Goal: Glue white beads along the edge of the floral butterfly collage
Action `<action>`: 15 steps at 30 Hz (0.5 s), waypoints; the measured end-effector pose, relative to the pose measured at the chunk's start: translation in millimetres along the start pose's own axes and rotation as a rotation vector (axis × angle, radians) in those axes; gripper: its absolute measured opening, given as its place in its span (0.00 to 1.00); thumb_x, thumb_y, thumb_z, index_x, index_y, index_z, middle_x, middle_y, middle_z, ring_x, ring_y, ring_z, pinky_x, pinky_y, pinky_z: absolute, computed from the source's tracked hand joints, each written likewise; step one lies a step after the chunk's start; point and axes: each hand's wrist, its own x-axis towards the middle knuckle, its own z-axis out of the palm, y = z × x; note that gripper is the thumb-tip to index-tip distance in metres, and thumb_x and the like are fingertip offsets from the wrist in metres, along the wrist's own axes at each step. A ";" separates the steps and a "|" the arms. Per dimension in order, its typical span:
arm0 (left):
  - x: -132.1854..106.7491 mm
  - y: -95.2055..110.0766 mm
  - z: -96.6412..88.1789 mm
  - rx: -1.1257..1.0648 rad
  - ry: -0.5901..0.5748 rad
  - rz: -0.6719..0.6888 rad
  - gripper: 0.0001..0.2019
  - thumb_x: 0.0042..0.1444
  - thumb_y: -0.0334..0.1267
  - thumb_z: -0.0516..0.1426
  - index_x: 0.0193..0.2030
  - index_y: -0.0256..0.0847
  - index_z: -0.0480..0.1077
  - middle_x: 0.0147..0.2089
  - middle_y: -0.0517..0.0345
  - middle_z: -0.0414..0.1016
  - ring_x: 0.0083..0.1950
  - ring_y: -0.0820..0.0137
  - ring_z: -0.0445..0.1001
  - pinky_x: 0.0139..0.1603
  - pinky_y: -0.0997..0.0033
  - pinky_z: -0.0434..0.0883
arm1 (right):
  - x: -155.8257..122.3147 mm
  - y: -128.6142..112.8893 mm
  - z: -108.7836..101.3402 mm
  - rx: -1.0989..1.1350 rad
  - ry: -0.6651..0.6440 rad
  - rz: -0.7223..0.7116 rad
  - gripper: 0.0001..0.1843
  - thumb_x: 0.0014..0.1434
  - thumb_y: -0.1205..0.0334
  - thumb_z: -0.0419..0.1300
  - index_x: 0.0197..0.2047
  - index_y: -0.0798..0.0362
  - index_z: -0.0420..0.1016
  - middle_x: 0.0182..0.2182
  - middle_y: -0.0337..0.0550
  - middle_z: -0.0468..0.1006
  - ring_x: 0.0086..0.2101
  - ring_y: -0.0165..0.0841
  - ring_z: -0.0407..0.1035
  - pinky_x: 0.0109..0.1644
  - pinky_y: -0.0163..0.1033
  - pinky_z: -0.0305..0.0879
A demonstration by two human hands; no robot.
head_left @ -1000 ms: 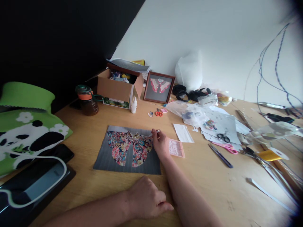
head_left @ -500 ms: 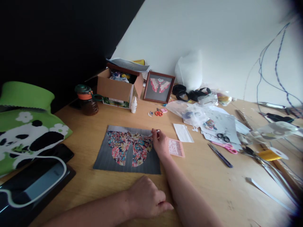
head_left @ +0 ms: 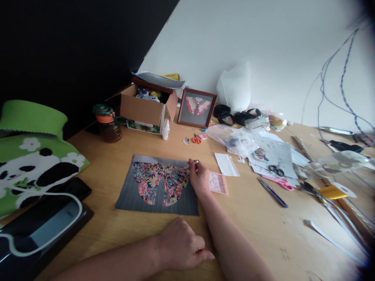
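Pinching a slim white stick between thumb and fingers, my right hand is at the right edge of the grey sheet; the fingertips are drawn together on the stick, its pale tip pointing left toward the beads along the top of the floral cutout; the cutout lies on the sheet, which lies flat on the table in front of me; my left hand rests nearer to me, apart from the sheet, back upward and fingers folded in; its palm is out of sight, so I cannot tell whether anything is in there. Just beside my right hand is a pink tray, its left side partly covered by the hand; the white bits inside blur together; whether the stick's tip touches the beads is too small to make out; my forearms run off the lower edge of the view.
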 end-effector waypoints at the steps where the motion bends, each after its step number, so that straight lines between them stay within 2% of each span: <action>1: -0.2 -0.2 0.7 0.000 0.008 -0.001 0.20 0.64 0.52 0.55 0.26 0.42 0.74 0.22 0.59 0.76 0.23 0.67 0.75 0.22 0.68 0.52 | -0.2 -0.4 -0.2 0.004 -0.005 -0.001 0.27 0.66 0.43 0.46 0.29 0.53 0.72 0.23 0.45 0.75 0.27 0.36 0.71 0.32 0.35 0.59; 8: -0.8 -0.9 2.9 -0.009 0.056 0.012 0.20 0.63 0.52 0.56 0.25 0.42 0.73 0.21 0.60 0.75 0.22 0.67 0.75 0.23 0.69 0.54 | -1.5 1.2 1.4 0.027 -0.048 0.007 0.26 0.66 0.42 0.46 0.31 0.53 0.73 0.24 0.46 0.77 0.28 0.36 0.73 0.31 0.35 0.61; 15: -0.8 -0.1 2.2 -0.014 0.037 0.009 0.20 0.63 0.51 0.55 0.25 0.42 0.73 0.21 0.59 0.75 0.22 0.67 0.75 0.23 0.69 0.55 | -0.9 2.1 2.0 0.029 -0.051 0.011 0.25 0.66 0.44 0.46 0.32 0.53 0.73 0.25 0.46 0.77 0.28 0.37 0.73 0.32 0.35 0.62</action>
